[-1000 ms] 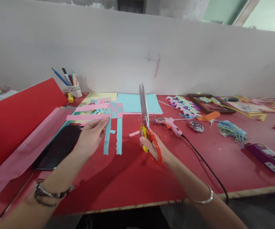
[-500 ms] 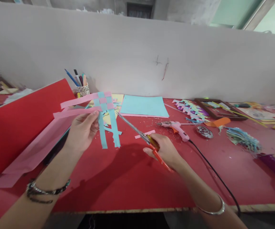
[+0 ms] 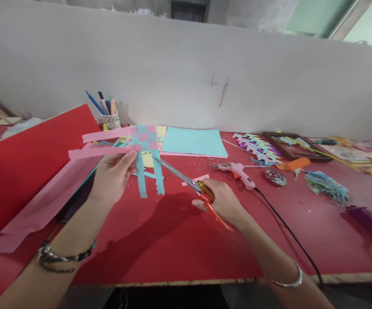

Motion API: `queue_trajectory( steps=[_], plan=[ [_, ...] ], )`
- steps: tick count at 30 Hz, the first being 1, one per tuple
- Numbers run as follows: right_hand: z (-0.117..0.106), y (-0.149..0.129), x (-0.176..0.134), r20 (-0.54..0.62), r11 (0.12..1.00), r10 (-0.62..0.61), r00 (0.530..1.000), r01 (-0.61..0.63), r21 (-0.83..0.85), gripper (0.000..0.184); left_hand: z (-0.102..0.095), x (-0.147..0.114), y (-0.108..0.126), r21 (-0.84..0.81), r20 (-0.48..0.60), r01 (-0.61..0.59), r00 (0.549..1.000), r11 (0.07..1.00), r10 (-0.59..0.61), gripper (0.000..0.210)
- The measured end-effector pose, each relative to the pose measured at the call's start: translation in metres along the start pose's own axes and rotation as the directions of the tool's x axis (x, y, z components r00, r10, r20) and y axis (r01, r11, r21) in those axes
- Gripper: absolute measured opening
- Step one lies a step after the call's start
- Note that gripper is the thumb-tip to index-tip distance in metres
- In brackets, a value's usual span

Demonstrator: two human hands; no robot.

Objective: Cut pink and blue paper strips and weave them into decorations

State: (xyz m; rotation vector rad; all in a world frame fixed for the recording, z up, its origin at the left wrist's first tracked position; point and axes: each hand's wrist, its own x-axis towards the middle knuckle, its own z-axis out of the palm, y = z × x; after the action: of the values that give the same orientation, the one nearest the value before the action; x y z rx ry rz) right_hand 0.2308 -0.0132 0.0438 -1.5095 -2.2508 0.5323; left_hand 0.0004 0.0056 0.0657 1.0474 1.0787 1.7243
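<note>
My left hand (image 3: 117,174) pinches a woven piece of pink and blue paper strips (image 3: 144,137) between thumb and fingers, holding it up above the table. Two pink tails stretch out to the left and two blue tails hang down. The right blue tail has a ragged lower edge. In my right hand (image 3: 220,197) is a pair of scissors (image 3: 181,175) with red and yellow handles. Their blade tips meet the right blue tail just below the woven square. Whether the blades have cut into the paper I cannot make out.
Blue paper sheets (image 3: 194,142) lie at the back by the wall. A pink glue gun (image 3: 237,172) with a black cord rests right of the scissors. On the left leans a red board (image 3: 38,159), beside a pen cup (image 3: 112,120). A wooden frame (image 3: 302,154) lies far right.
The woven paper has moved slightly right. The scissor tips have gone from beside the right blue tail to overlapping it.
</note>
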Motion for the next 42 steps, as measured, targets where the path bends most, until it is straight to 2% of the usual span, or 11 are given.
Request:
queue_trajectory(
  steps=[13,20,29,37,42],
  plan=[
    [-0.001,0.000,0.001,0.011,0.999,-0.010,1.000,0.009,0.045,0.045,0.000,0.000,-0.004,-0.051,0.004,0.002,1.000,0.999,-0.002,0.019],
    [-0.002,0.001,0.001,0.015,0.998,-0.005,1.000,0.004,0.064,0.046,-0.002,0.002,-0.003,-0.072,0.018,0.020,1.000,0.997,-0.019,0.021],
    [-0.004,0.004,0.000,0.027,0.996,-0.007,1.000,0.004,0.095,0.048,-0.007,0.007,-0.006,-0.050,-0.045,0.039,0.998,0.998,-0.041,0.019],
    [-0.006,0.007,0.002,-0.010,0.998,-0.025,1.000,0.026,0.062,0.042,-0.003,0.014,-0.001,-0.233,-0.126,0.008,0.991,0.972,-0.038,0.016],
    [-0.004,0.008,0.001,0.063,0.999,-0.033,0.997,0.032,0.013,0.032,0.003,0.018,-0.006,-0.318,-0.115,0.021,0.992,0.948,-0.060,0.018]
  ],
)
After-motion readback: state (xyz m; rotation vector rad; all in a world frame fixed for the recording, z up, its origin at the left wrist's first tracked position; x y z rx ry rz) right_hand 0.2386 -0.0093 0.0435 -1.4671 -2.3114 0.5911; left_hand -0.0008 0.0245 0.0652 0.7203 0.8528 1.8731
